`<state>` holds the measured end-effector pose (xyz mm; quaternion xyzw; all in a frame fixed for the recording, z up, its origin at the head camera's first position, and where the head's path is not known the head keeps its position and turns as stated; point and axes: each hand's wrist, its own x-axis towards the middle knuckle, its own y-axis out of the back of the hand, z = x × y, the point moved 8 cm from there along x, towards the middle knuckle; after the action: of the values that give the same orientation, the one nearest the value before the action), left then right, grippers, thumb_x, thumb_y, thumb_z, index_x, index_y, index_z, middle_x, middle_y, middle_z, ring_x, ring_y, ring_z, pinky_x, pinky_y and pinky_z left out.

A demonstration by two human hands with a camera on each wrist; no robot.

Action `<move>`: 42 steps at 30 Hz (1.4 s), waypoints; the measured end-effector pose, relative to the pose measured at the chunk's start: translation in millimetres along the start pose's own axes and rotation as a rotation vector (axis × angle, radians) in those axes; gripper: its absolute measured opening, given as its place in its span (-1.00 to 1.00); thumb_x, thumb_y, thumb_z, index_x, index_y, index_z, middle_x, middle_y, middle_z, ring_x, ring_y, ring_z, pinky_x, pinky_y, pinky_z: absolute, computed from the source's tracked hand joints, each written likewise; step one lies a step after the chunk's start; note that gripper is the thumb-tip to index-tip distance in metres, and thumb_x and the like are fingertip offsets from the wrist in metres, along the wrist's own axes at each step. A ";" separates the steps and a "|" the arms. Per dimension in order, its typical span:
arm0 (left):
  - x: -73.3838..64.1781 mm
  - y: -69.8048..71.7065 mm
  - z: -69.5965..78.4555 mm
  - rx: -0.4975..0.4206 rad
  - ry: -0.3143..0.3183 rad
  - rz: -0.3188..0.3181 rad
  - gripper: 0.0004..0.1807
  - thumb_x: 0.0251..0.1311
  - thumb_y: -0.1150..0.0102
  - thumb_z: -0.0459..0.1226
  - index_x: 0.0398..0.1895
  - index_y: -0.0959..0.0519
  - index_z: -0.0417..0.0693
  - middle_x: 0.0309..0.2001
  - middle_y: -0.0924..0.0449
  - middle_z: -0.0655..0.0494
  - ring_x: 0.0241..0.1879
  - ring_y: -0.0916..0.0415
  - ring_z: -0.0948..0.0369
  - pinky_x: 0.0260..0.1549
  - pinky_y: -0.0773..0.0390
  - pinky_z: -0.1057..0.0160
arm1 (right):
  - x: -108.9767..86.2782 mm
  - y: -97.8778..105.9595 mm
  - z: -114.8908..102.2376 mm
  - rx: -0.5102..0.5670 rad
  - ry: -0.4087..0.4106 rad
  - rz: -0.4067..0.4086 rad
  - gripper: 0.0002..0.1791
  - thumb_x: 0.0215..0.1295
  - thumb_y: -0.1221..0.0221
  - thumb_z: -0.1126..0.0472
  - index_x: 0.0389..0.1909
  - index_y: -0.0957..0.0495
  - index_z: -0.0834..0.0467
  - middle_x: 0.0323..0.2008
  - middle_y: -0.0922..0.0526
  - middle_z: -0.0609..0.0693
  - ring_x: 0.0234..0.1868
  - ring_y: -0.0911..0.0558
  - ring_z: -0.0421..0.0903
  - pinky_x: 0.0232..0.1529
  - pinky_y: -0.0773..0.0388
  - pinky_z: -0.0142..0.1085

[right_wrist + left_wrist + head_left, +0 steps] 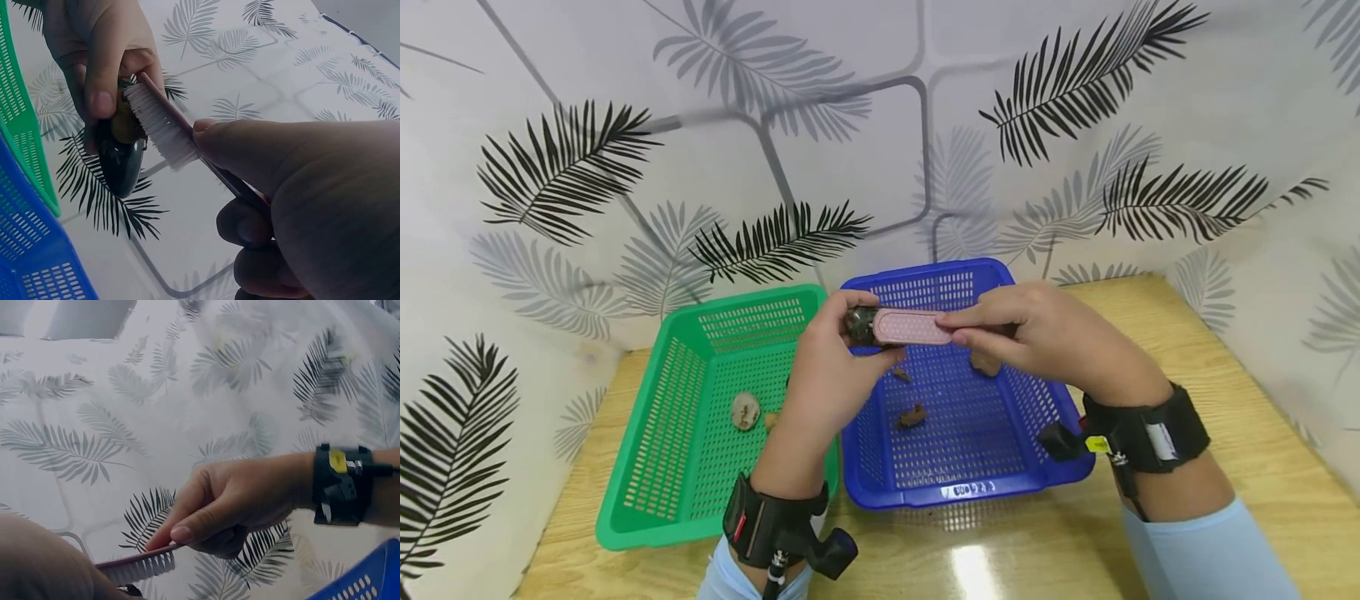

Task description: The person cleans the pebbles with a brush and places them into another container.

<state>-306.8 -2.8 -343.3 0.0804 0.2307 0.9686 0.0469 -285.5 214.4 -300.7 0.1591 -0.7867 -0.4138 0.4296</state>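
Above the blue basket [1060,421] my left hand [831,367] grips a dark, rounded shell-like object [859,323] [120,156]. My right hand [1037,329] pinches a pink brush [913,327] whose white bristles [159,128] lie against that object. In the left wrist view the brush [140,562] sticks out from under my right hand's [231,509] thumb and forefinger. The right wrist view shows my left hand's fingers [103,59] curled over the object's top.
A green basket [647,500] stands left of the blue one on a wooden table [1262,467]; it holds a pale shell [745,411]. Small brown pieces [912,416] lie in the blue basket. Leaf-patterned walls [700,150] close in behind and at both sides.
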 end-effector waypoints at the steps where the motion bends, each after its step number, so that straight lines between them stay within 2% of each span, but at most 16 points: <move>1: 0.1 -0.5 -0.6 -0.051 0.001 -0.023 -0.25 0.26 -0.69 -0.38 0.47 -0.55 0.09 0.31 -0.74 0.02 0.26 -0.80 0.01 0.04 -0.88 0.03 | -0.4 1.7 -0.8 -0.004 0.006 0.007 -0.60 0.43 -0.54 0.33 0.21 -0.89 -0.07 -0.44 -0.62 -0.31 -0.44 -0.46 -0.40 -0.41 -0.53 -0.41; 4: -0.7 -3.1 -1.6 -0.221 0.023 -0.098 -0.18 0.25 -0.67 -0.41 0.54 -0.50 0.09 0.34 -0.68 0.00 0.26 -0.77 0.03 0.01 -0.89 0.17 | -1.8 6.9 -3.2 -0.034 0.025 0.032 -0.58 0.38 -0.57 0.32 0.19 -0.90 -0.08 -0.42 -0.65 -0.30 -0.44 -0.44 -0.40 -0.43 -0.52 -0.43; 6: -1.5 -5.0 -0.7 -0.342 0.039 -0.143 -0.23 0.40 -0.57 -0.38 0.60 -0.45 0.05 0.37 -0.64 -0.07 0.29 -0.74 0.01 0.07 -0.89 0.21 | -2.8 9.9 -4.8 -0.058 0.039 0.043 -0.57 0.34 -0.59 0.32 0.18 -0.90 -0.07 -0.42 -0.68 -0.28 -0.45 -0.42 -0.41 -0.45 -0.50 -0.44; 9: -1.8 -7.1 1.8 -0.506 0.058 -0.174 -0.44 0.70 -0.24 -0.34 0.65 -0.39 -0.04 0.41 -0.56 -0.18 0.40 -0.67 -0.06 0.24 -0.87 0.17 | -3.8 13.3 -6.5 -0.090 0.051 0.049 -0.56 0.31 -0.61 0.31 0.18 -0.90 -0.07 -0.43 -0.68 -0.26 -0.48 -0.38 -0.42 -0.50 -0.44 -0.45; 12: -0.8 -6.5 3.1 -0.594 0.067 -0.154 -0.56 0.83 0.09 -0.38 0.64 -0.41 -0.11 0.43 -0.53 -0.24 0.46 -0.63 -0.12 0.27 -0.85 0.09 | -4.0 15.9 -8.4 -0.107 0.059 0.048 -0.55 0.30 -0.62 0.31 0.18 -0.90 -0.08 -0.44 -0.66 -0.26 -0.49 -0.36 -0.43 -0.52 -0.39 -0.47; 14: 0.1 -5.6 2.6 -0.600 0.070 -0.126 -0.56 0.84 0.14 -0.41 0.62 -0.43 -0.14 0.43 -0.55 -0.25 0.46 -0.65 -0.13 0.23 -0.86 0.07 | -3.8 17.3 -9.6 -0.115 0.066 0.048 -0.55 0.30 -0.62 0.30 0.18 -0.91 -0.07 -0.45 -0.66 -0.26 -0.50 -0.35 -0.43 -0.53 -0.37 -0.50; 23: 3.2 -1.3 -4.6 -0.598 0.106 -0.007 -0.58 0.79 0.02 -0.43 0.56 -0.53 -0.12 0.42 -0.60 -0.25 0.44 -0.69 -0.12 0.13 -0.88 0.22 | -6.6 20.7 -8.2 -0.154 0.046 0.021 -0.58 0.31 -0.62 0.29 0.16 -0.91 -0.07 -0.40 -0.73 -0.27 -0.49 -0.37 -0.43 -0.52 -0.37 -0.52; 28: 3.4 -0.1 -6.5 -0.595 0.101 0.013 -0.58 0.79 0.02 -0.43 0.57 -0.52 -0.13 0.42 -0.59 -0.25 0.40 -0.72 -0.14 0.10 -0.90 0.19 | -9.0 21.3 -3.5 -0.166 0.004 -0.004 -0.62 0.36 -0.60 0.27 0.16 -0.91 -0.08 -0.40 -0.73 -0.26 -0.48 -0.39 -0.42 -0.52 -0.41 -0.48; 33: 4.6 -0.3 -4.8 -0.596 0.089 0.019 -0.57 0.78 0.03 -0.46 0.57 -0.53 -0.18 0.41 -0.59 -0.30 0.34 -0.76 -0.23 0.08 -0.91 0.14 | -10.7 23.4 -0.6 -0.181 -0.005 -0.009 -0.64 0.37 -0.60 0.26 0.14 -0.92 -0.08 -0.42 -0.73 -0.25 -0.49 -0.41 -0.40 -0.53 -0.43 -0.47; 42: 2.6 0.7 -6.4 -0.589 0.106 0.016 -0.57 0.80 0.08 -0.45 0.58 -0.51 -0.15 0.48 -0.52 -0.28 0.49 -0.64 -0.19 0.12 -0.89 0.15 | -13.8 23.4 11.1 -0.192 -0.073 -0.028 -0.68 0.42 -0.58 0.24 0.13 -0.92 -0.07 -0.47 -0.67 -0.25 -0.54 -0.38 -0.37 -0.54 -0.41 -0.44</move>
<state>-310.6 -6.0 -348.3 0.0143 -0.0586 0.9970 0.0483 -283.9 242.7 -292.9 0.1130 -0.7563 -0.4986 0.4083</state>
